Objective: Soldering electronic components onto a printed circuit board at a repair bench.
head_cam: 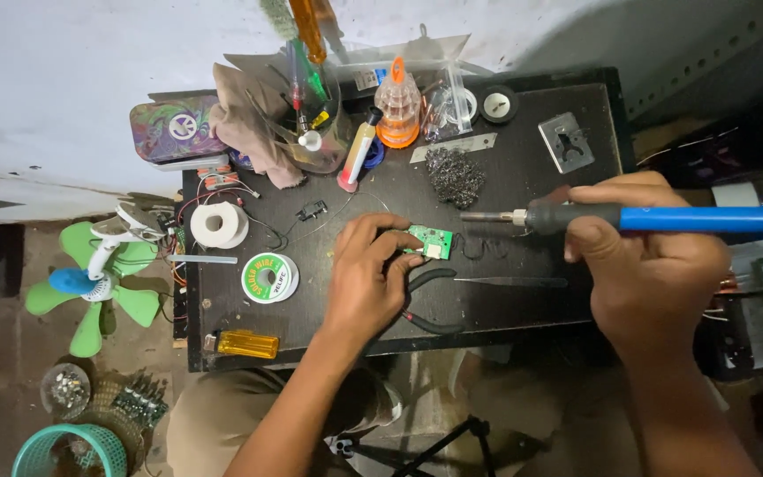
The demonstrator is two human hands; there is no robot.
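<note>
Left hand: the left hand (pixel 366 278) presses its fingertips on a small green circuit board (pixel 429 241), near the table (pixel 523 190) middle.
Right hand: the right hand (pixel 642 256) is clamped around a blue soldering iron (pixel 629 217), tip above the table beside the board.
Near edge: black pliers (pixel 430 300) lie under the left hand.
Far side: steel wool (pixel 455 175).

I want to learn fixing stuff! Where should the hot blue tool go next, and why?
Probably a small move down and left to the green board. The soldering iron in the right hand has its tip hanging above the board, apart from it, while the left hand pins the board down.
</note>
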